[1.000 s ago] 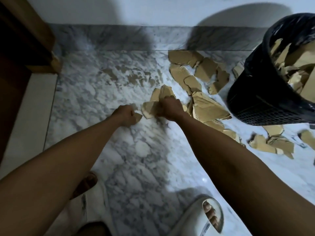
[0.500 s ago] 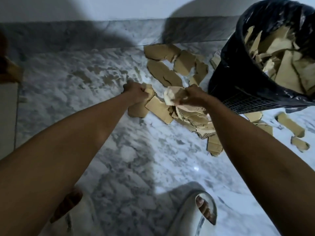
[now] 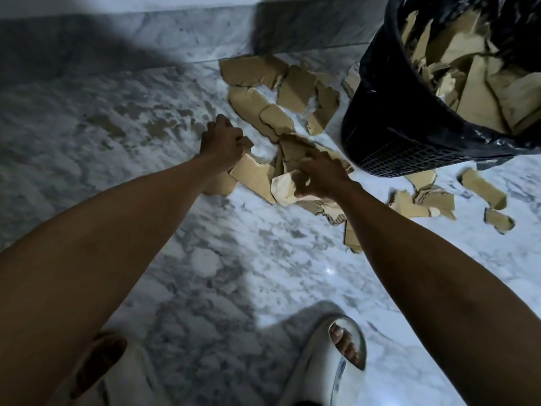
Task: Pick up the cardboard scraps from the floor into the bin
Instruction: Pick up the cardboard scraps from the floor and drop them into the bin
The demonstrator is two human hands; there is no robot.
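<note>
Brown cardboard scraps (image 3: pixel 265 111) lie scattered over the marble floor, most of them between my hands and the wall. My left hand (image 3: pixel 222 142) is closed around a small scrap, low over the floor, with a larger flat piece (image 3: pixel 253 174) just below it. My right hand (image 3: pixel 320 175) grips a crumpled pale scrap (image 3: pixel 285 187) above a heap of torn pieces. The black bin (image 3: pixel 389 121), lined with a black bag, stands at the upper right and holds several cardboard pieces.
More scraps (image 3: pixel 484 190) lie on the floor below and right of the bin. A marble skirting (image 3: pixel 175 33) runs along the wall at the top. My feet in pale slippers (image 3: pixel 328 364) stand at the bottom edge.
Both hands have gathered scraps and shifted right toward the bin. The right hand now holds a crumpled piece lower over the heap. The view has swung right and closer.
</note>
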